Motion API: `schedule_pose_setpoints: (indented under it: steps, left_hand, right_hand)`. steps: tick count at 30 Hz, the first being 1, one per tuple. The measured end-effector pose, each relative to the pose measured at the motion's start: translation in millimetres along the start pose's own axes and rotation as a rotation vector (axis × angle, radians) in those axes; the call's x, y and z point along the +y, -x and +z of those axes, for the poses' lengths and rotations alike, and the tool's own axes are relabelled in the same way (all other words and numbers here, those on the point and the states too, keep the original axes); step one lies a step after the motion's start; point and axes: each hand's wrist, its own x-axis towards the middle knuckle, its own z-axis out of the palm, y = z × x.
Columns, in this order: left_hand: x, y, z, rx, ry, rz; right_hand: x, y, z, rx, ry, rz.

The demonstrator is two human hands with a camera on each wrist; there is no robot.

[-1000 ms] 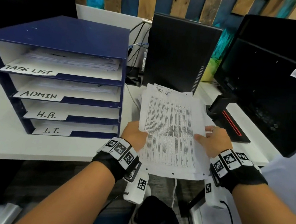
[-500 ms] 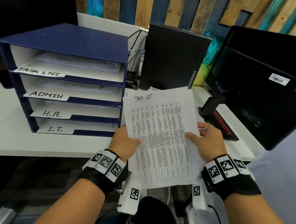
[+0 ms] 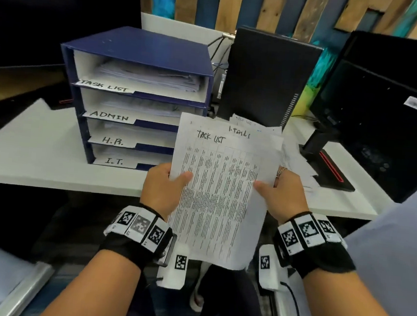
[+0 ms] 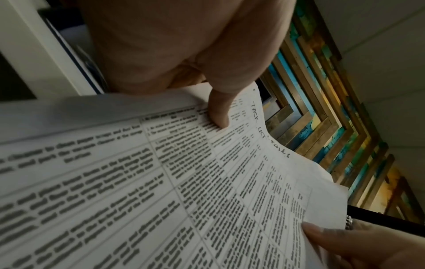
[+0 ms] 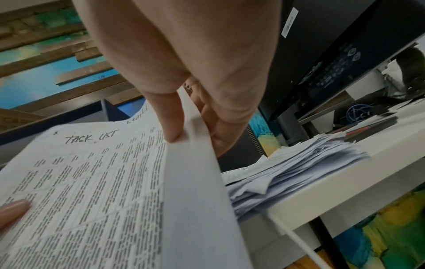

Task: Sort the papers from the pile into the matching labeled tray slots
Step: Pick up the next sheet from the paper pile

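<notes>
I hold a printed sheet headed "TASK LIST" (image 3: 220, 192) upright in front of me, above the desk's front edge. My left hand (image 3: 164, 186) pinches its left edge, thumb on the print, and my right hand (image 3: 281, 193) pinches its right edge. At least one more sheet lies behind it in the same grip. The wrist views show the sheet (image 4: 207, 182) (image 5: 96, 182) with each thumb on top. The paper pile (image 5: 296, 163) lies on the desk behind, to the right. The blue tray rack (image 3: 134, 97) stands at left with slots labeled TASK LIST, ADMIN, H.R. and I.T., each holding papers.
A black computer tower (image 3: 268, 77) stands behind the pile. A monitor (image 3: 389, 116) with its stand base (image 3: 328, 169) fills the right side. The white desk (image 3: 37, 156) has bare surface left of the rack. Cables hang between rack and tower.
Both hands lifted the TASK LIST sheet off the pile and drew it toward me and up; it now stands more upright, partly in front of the rack's lower slots.
</notes>
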Motion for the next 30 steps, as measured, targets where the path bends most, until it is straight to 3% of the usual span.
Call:
schedule_pose_setpoints:
  steps: [4,10,14,17,23,27,30]
  left_hand:
    - [2.1,2.4,-29.3,0.105,0.047,-0.008]
    - [15.1,-1.7,-86.6,0.263,-0.004,0.011]
    - [34.1,-13.0,-120.6,0.268,-0.070,0.005]
    - [46.5,-18.2,-144.2,0.247,-0.060,-0.083]
    - [50.8,-13.9,-170.7,0.093,-0.186,-0.097]
    - [56.5,-24.2,-172.5,0.149,-0.051,-0.111]
    - [68.4,-37.3,-169.6,0.221,-0.010,-0.063]
  right_hand:
    - [-14.9,8.0,21.5,-0.058,-0.102,-0.024]
    - [-31.7,26.3,64.8,-0.289,-0.172,-0.055]
    - [-42.0,28.5,93.1,-0.303,-0.220,-0.021]
    - [-62.5,16.2,104.0,-0.289,-0.311,0.037]
    - [-115.4,-15.1,109.3,-0.234,-0.384,0.066]
    - [-127.6,-10.3,106.7,-0.234,-0.391,0.084]
    - [-120.1,5.5,104.5,-0.317,-0.383,0.157]
